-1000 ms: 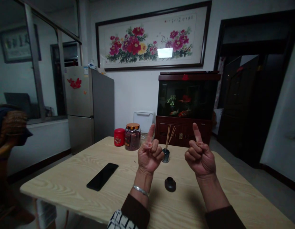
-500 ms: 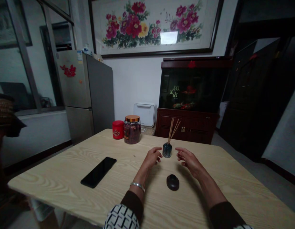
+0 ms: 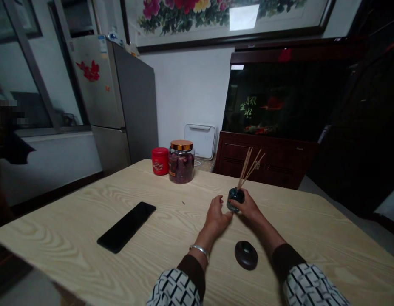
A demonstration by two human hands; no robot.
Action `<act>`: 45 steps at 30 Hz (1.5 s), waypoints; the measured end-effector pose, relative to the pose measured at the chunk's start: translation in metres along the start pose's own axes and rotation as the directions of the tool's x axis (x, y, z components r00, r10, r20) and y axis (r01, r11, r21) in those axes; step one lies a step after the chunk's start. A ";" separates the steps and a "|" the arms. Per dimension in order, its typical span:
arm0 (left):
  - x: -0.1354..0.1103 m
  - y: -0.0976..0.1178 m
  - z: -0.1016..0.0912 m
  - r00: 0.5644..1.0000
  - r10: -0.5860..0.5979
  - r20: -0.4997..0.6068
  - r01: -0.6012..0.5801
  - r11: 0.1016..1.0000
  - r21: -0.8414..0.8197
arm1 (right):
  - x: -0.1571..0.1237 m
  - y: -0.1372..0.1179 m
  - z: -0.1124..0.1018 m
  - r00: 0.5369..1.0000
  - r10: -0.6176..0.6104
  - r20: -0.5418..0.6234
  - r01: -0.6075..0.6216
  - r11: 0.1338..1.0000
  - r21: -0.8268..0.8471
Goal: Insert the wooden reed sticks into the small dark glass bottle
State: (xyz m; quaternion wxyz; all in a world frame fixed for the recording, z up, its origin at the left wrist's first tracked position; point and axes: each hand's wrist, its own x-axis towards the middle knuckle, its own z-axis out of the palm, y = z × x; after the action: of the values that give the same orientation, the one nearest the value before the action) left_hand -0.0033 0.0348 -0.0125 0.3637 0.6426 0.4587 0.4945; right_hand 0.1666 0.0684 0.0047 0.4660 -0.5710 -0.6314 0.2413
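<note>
A dark teal glass reed diffuser bottle [image 3: 234, 196] with several thin reed sticks [image 3: 247, 171] in its neck stands toward the far side of the table. My right hand [image 3: 248, 205] grips the bottle from its right side, thumb across the front. On the other side, my left hand [image 3: 216, 216] is close by with its fingers apart and nothing in them, the thumb near the bottle's base. Nearer to me, between my forearms, lies a dark round object [image 3: 246, 255] with a small hollow in its top.
A black smartphone [image 3: 126, 227] lies on the left of the wooden table [image 3: 72, 225]. At the back edge stand a red canister [image 3: 160, 161] and a glass jar [image 3: 181, 163] with a copper lid. Beyond are a fridge [image 3: 136, 97] and a fish tank [image 3: 279, 102].
My right hand has moved in and taken hold of the diffuser bottle. My left hand remains close to its left side. The view has tilted down and come nearer.
</note>
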 end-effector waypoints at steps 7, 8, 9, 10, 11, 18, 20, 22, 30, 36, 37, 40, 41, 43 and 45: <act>-0.015 0.016 -0.001 0.980 0.061 0.189 -0.049 0.997 -0.064 | -0.052 -0.045 -0.009 0.985 -0.052 0.163 0.028 0.989 0.146; -0.017 0.018 -0.002 0.977 0.062 0.206 -0.048 0.996 -0.071 | -0.054 -0.054 -0.006 0.990 -0.055 0.130 0.033 0.986 0.160; -0.019 0.020 -0.003 0.976 0.063 0.209 -0.049 0.996 -0.070 | -0.054 -0.064 -0.003 0.994 -0.064 0.088 0.048 0.983 0.178; -0.021 0.021 -0.004 0.977 0.061 0.203 -0.050 0.997 -0.061 | -0.052 -0.075 -0.001 0.996 -0.080 0.038 0.071 0.977 0.203; -0.022 0.022 -0.005 0.979 0.056 0.195 -0.048 0.998 -0.049 | -0.048 -0.087 -0.001 0.995 -0.095 -0.025 0.098 0.966 0.241; -0.023 0.022 -0.008 0.982 0.044 0.183 -0.040 0.999 -0.028 | -0.011 -0.132 -0.090 0.896 -0.041 -0.442 0.228 0.897 0.379; -0.023 0.022 -0.008 0.982 0.041 0.186 -0.036 0.999 -0.028 | -0.015 -0.113 -0.117 0.944 -0.003 -0.331 0.030 0.997 0.077; -0.023 0.022 -0.009 0.982 0.034 0.186 -0.029 0.999 -0.029 | -0.035 -0.083 -0.128 0.985 0.098 -0.142 -0.148 0.899 -0.411; -0.023 0.015 -0.008 0.977 0.060 0.202 -0.053 0.998 -0.044 | -0.124 -0.013 -0.111 0.954 0.279 0.111 -0.016 0.416 -0.909; -0.024 0.021 -0.010 0.980 0.020 0.196 -0.015 1.000 -0.025 | -0.129 -0.055 -0.108 0.961 0.127 0.244 0.117 0.616 -0.779; -0.024 0.023 -0.011 0.980 0.014 0.197 -0.010 1.000 -0.021 | -0.131 -0.065 -0.101 0.950 0.107 0.292 0.139 0.695 -0.706; -0.025 0.026 -0.012 0.979 0.001 0.204 0.002 1.000 -0.013 | -0.140 -0.091 -0.075 0.885 0.086 0.458 0.215 0.796 -0.566; -0.026 0.027 -0.012 0.979 -0.003 0.205 0.006 1.000 -0.016 | -0.142 -0.097 -0.068 0.864 0.086 0.497 0.240 0.795 -0.556; -0.026 0.027 -0.013 0.980 0.004 0.200 0.003 0.999 -0.035 | -0.143 -0.102 -0.060 0.841 0.083 0.534 0.270 0.792 -0.548; -0.027 0.027 -0.014 0.981 0.025 0.193 -0.014 0.998 -0.061 | -0.139 -0.104 -0.062 0.836 0.057 0.546 0.249 0.847 -0.470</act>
State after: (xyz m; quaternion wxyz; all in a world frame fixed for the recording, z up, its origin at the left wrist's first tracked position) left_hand -0.0130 0.0012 0.0073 0.4208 0.6811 0.3997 0.4465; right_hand 0.1569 -0.1012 0.0757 0.1079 -0.5504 -0.8066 0.1867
